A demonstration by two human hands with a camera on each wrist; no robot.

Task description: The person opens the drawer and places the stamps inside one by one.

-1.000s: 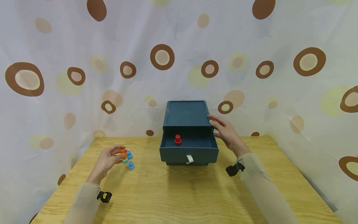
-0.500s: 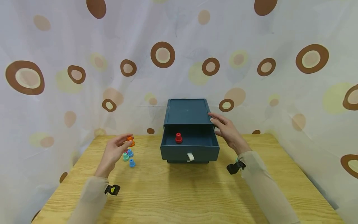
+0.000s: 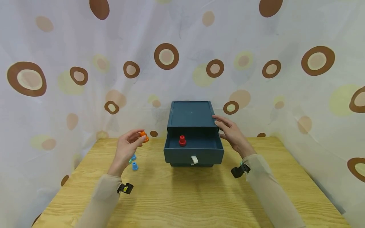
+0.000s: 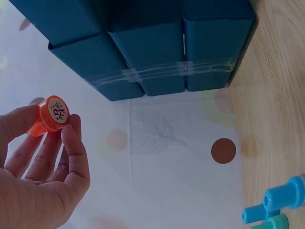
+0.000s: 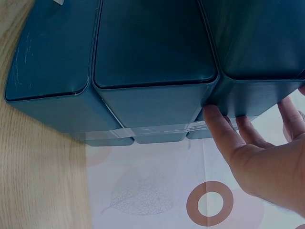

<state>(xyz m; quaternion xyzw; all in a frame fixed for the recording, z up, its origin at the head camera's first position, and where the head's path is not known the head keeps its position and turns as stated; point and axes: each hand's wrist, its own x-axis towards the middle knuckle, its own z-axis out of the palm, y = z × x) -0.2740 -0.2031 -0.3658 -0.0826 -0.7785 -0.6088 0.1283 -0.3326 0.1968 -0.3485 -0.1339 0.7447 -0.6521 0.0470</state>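
Observation:
In the head view my left hand (image 3: 126, 148) is raised above the left of the table, pinching an orange stamp (image 3: 146, 138) between thumb and fingers. The left wrist view shows the stamp's round printed face (image 4: 58, 109). My right hand (image 3: 233, 139) rests against the right side of a dark blue drawer cabinet (image 3: 191, 114), fingers fairly straight. Its top drawer (image 3: 178, 155) is pulled out, and a red stamp (image 3: 182, 141) stands inside it, left of the middle.
Two blue stamps, the nearer one (image 3: 135, 166) upright, and a green stamp (image 3: 130, 161) stand on the wooden table (image 3: 159, 196) below my left hand, which partly hides them. A white tab (image 3: 195, 159) marks the drawer front. A patterned cloth (image 3: 188, 28) hangs behind.
My left hand has lifted the orange stamp off the cluster on the table and carried it right, toward the drawer. My right hand stays at the cabinet's side.

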